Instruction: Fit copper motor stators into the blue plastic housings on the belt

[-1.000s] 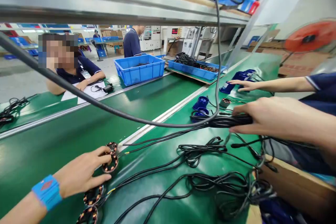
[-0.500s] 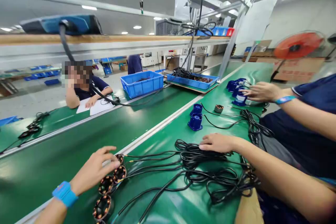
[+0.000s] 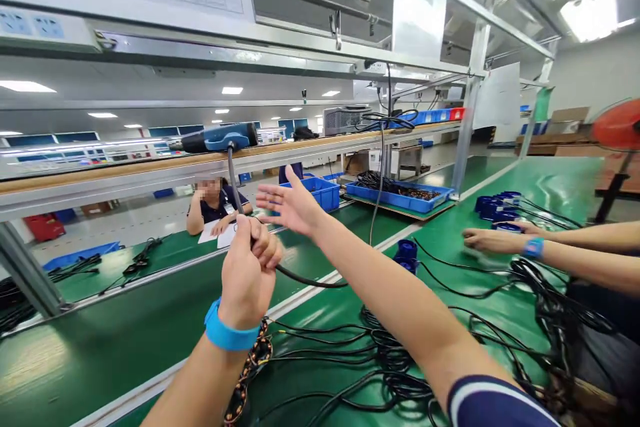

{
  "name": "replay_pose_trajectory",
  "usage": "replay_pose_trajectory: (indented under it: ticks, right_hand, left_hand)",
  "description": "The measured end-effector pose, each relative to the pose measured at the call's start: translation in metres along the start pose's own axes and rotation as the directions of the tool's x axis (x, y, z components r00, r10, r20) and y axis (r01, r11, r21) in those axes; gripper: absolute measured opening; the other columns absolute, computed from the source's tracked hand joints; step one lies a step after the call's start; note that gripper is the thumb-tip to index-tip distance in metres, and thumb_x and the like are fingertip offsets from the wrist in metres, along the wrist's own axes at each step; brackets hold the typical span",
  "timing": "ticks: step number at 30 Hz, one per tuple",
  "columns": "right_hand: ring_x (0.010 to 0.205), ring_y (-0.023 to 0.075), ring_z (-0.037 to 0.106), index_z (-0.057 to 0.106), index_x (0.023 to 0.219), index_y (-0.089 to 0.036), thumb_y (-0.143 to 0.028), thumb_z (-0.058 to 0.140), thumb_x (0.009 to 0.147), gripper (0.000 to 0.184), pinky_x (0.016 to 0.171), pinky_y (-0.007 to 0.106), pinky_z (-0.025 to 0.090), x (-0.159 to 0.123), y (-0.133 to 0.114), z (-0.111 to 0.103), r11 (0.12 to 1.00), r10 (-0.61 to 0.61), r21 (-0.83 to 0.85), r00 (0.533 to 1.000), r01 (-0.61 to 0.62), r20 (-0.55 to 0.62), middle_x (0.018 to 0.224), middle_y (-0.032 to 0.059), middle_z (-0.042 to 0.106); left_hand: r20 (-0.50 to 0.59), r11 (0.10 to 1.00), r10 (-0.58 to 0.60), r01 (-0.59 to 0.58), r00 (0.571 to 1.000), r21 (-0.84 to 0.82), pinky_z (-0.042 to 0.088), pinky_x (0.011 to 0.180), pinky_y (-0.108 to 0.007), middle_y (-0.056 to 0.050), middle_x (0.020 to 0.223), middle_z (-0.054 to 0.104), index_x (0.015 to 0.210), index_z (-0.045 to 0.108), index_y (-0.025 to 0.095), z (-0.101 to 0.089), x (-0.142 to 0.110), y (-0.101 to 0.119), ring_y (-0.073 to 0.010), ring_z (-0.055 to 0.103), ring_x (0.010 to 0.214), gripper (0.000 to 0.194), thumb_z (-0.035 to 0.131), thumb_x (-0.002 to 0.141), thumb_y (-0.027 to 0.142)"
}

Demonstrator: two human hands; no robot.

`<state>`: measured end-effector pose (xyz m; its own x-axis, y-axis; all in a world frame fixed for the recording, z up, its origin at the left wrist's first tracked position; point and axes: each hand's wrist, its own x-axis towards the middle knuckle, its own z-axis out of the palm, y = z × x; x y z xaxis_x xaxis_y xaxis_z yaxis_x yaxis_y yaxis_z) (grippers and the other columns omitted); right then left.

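My left hand (image 3: 249, 269), with a blue wristband, is raised and closed around a thick black cable (image 3: 305, 279) that hangs from a blue tool (image 3: 219, 138) lying on the wooden shelf above. My right hand (image 3: 289, 203) is stretched forward at shelf height, open, fingers spread, holding nothing. Below my arms, copper-wound stator coils (image 3: 250, 363) with black leads lie on the green belt beside a tangle of black cables (image 3: 395, 363).
A co-worker's hands (image 3: 487, 239) at the right handle blue parts (image 3: 497, 205). Blue housings (image 3: 407, 251) stand mid-bench. Blue bins (image 3: 403, 195) sit beyond. Another person sits across the green conveyor (image 3: 125, 320). A red fan (image 3: 617, 123) stands far right. Metal shelf frame (image 3: 467, 120) overhead.
Both hands rose off the bench. My left hand let go of the coils and took hold of the hanging cable. My right hand left the cable tangle and opened in the air. The view tilted up.
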<state>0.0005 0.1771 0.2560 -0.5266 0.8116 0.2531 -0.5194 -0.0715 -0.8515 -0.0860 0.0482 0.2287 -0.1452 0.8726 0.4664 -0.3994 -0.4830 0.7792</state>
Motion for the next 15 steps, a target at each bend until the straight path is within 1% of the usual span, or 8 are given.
replay_pose_trajectory:
  ticks: [2,4,6,8,10,11,13,15]
  right_hand:
    - [0.093,0.0220,0.065,0.064,0.108,-0.013,-0.078,0.036,0.096,0.072,0.076,0.041,0.062,0.023,-0.011,0.033,0.978,-0.001,0.207,0.999,-0.006,0.033,0.104,0.0115,0.067]
    - [0.084,0.0203,0.065,0.061,0.103,-0.014,-0.072,0.043,0.097,0.060,0.071,0.039,0.064,0.035,-0.023,0.062,0.931,-0.039,0.365,0.997,0.014,0.060,0.092,0.0081,0.065]
    - [0.073,0.0158,0.061,0.058,0.098,-0.016,-0.049,0.051,0.100,0.035,0.059,0.028,0.061,0.034,-0.031,0.084,0.901,-0.037,0.435,0.996,-0.001,0.079,0.082,0.0049,0.062]
    - [0.064,0.0110,0.056,0.058,0.094,-0.014,-0.021,0.052,0.096,0.009,0.048,0.016,0.051,0.016,-0.030,0.098,0.897,-0.017,0.441,0.997,-0.015,0.069,0.078,0.0041,0.061]
    - [0.064,0.0089,0.055,0.060,0.090,-0.013,-0.007,0.052,0.085,0.011,0.046,0.013,0.046,-0.020,-0.020,0.097,0.905,-0.061,0.424,0.998,0.045,0.025,0.081,0.0051,0.062]
    - [0.068,0.0095,0.057,0.062,0.090,-0.013,-0.007,0.055,0.081,0.013,0.049,0.014,0.049,-0.044,-0.011,0.091,0.909,-0.115,0.403,0.993,0.106,-0.002,0.086,0.0061,0.063]
    - [0.076,0.0118,0.061,0.069,0.095,-0.018,-0.011,0.064,0.073,0.024,0.063,0.021,0.058,-0.101,0.009,0.068,0.935,-0.185,0.295,0.980,0.198,-0.070,0.099,0.0063,0.065]
    - [0.076,0.0149,0.063,0.074,0.109,-0.024,-0.026,0.073,0.070,0.039,0.070,0.030,0.062,-0.163,0.029,0.033,0.976,-0.170,0.117,0.981,0.181,-0.096,0.106,0.0089,0.065]
  left_hand:
    - [-0.023,0.995,-0.050,0.048,0.998,-0.086,0.023,0.044,-0.022,0.008,0.057,0.017,0.072,0.037,0.021,0.003,-0.026,0.005,-0.0086,0.013,0.048,0.041,0.038,0.105,0.045]
    - [-0.042,0.974,-0.142,0.133,0.989,-0.183,0.024,0.044,-0.021,0.008,0.056,0.017,0.071,0.039,0.020,0.003,-0.052,-0.005,-0.0079,0.013,0.048,0.044,0.046,0.102,0.051]
    - [-0.055,0.951,-0.239,0.222,0.970,-0.217,0.028,0.045,-0.019,0.008,0.056,0.021,0.070,0.040,0.020,-0.002,-0.080,-0.027,-0.0064,0.019,0.048,0.049,0.052,0.098,0.058]
    - [-0.118,0.971,-0.228,0.217,0.966,-0.099,0.041,0.051,-0.020,0.005,0.058,0.037,0.074,0.048,0.019,-0.010,-0.107,-0.051,-0.0068,0.039,0.050,0.050,0.050,0.097,0.064]
    - [-0.193,0.986,-0.135,0.151,0.972,0.074,0.056,0.073,-0.028,-0.004,0.078,0.061,0.091,0.061,0.019,-0.020,-0.136,-0.069,-0.0147,0.066,0.077,0.045,0.052,0.096,0.063]
    - [-0.216,0.981,-0.083,0.118,0.973,0.155,0.058,0.087,-0.035,-0.008,0.095,0.067,0.103,0.065,0.020,-0.026,-0.151,-0.074,-0.0202,0.070,0.097,0.042,0.055,0.096,0.060]
    - [-0.228,0.968,-0.046,0.100,0.973,0.230,0.052,0.107,-0.045,-0.011,0.120,0.069,0.119,0.066,0.025,-0.034,-0.181,-0.077,-0.0269,0.064,0.124,0.038,0.064,0.093,0.052]
    - [-0.192,0.938,0.012,0.056,0.981,0.343,0.045,0.117,-0.048,-0.007,0.127,0.069,0.122,0.066,0.030,-0.038,-0.209,-0.075,-0.0263,0.060,0.132,0.031,0.067,0.092,0.040]
